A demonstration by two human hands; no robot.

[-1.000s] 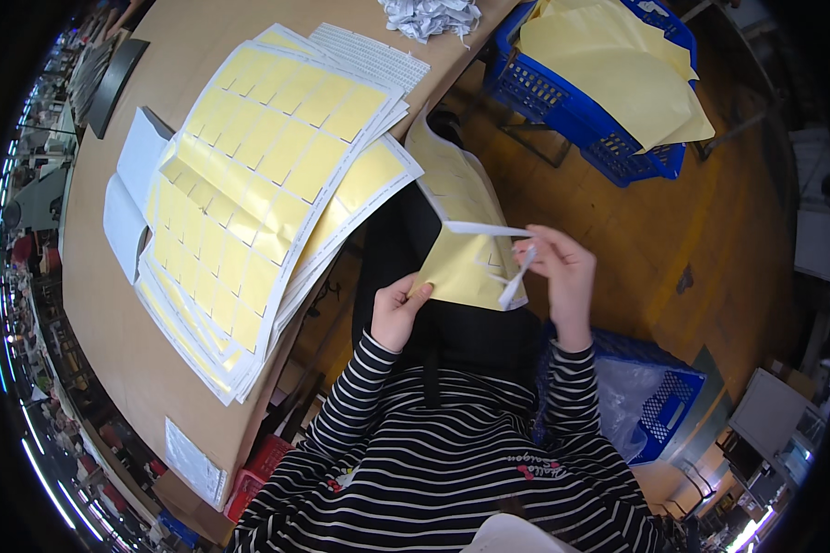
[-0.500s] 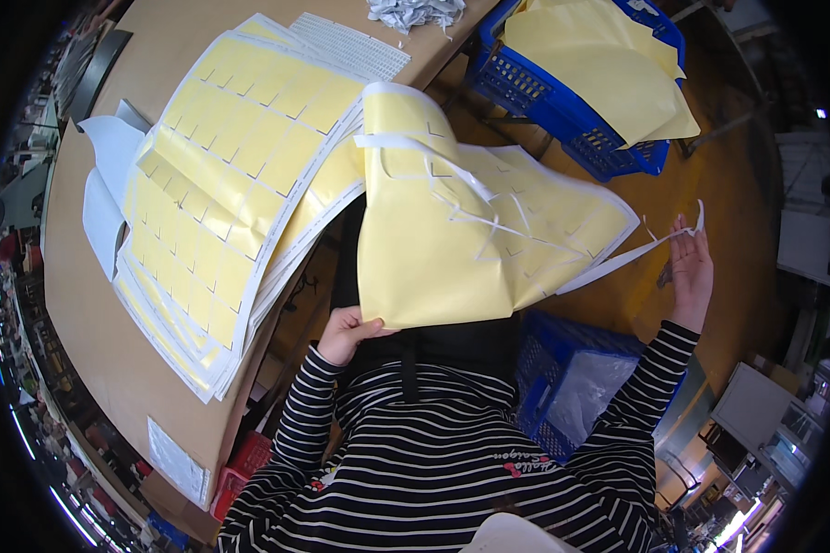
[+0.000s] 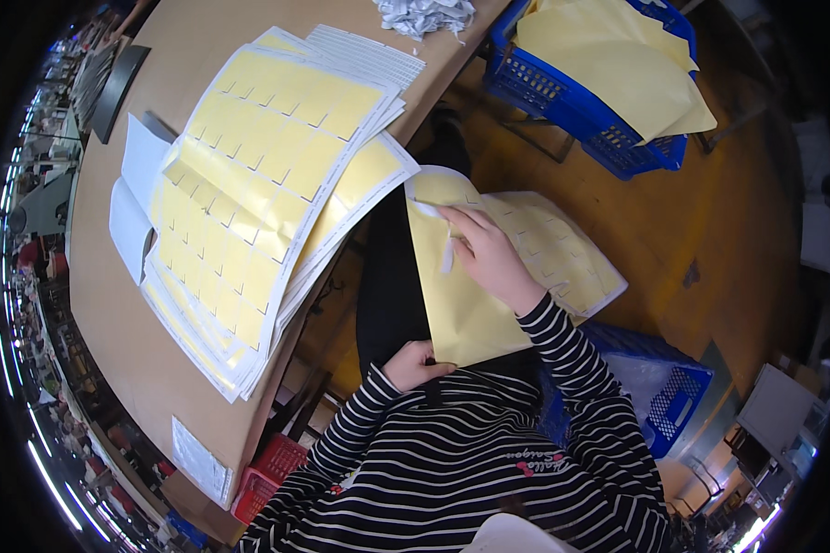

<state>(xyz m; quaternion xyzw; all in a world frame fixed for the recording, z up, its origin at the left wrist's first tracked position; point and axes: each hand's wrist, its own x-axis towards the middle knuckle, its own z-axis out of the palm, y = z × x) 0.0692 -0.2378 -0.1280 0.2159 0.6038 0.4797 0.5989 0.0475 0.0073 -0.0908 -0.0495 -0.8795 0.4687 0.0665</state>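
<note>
A large yellow sheet with dark corner marks and a white border is draped over my lap, its far part folded. My left hand is closed on its near left corner, thumb on top. Over the sheet's far left part reaches my right hand. Its fingers are bent around a narrow white paper strip near the edge; the exact pinch is partly hidden. To the left, a stack of similar yellow sheets lies on the table, fanned and overhanging its edge.
A blue basket with plain yellow sheets stands far right. A second blue basket with clear plastic is beside my right arm. White scraps lie at the far edge of the brown table. Red crates sit below it.
My right hand has come in from the far right to the sheet's left edge. The long white strips across the sheet are out of sight. The sheet hangs lower, still in my left hand.
</note>
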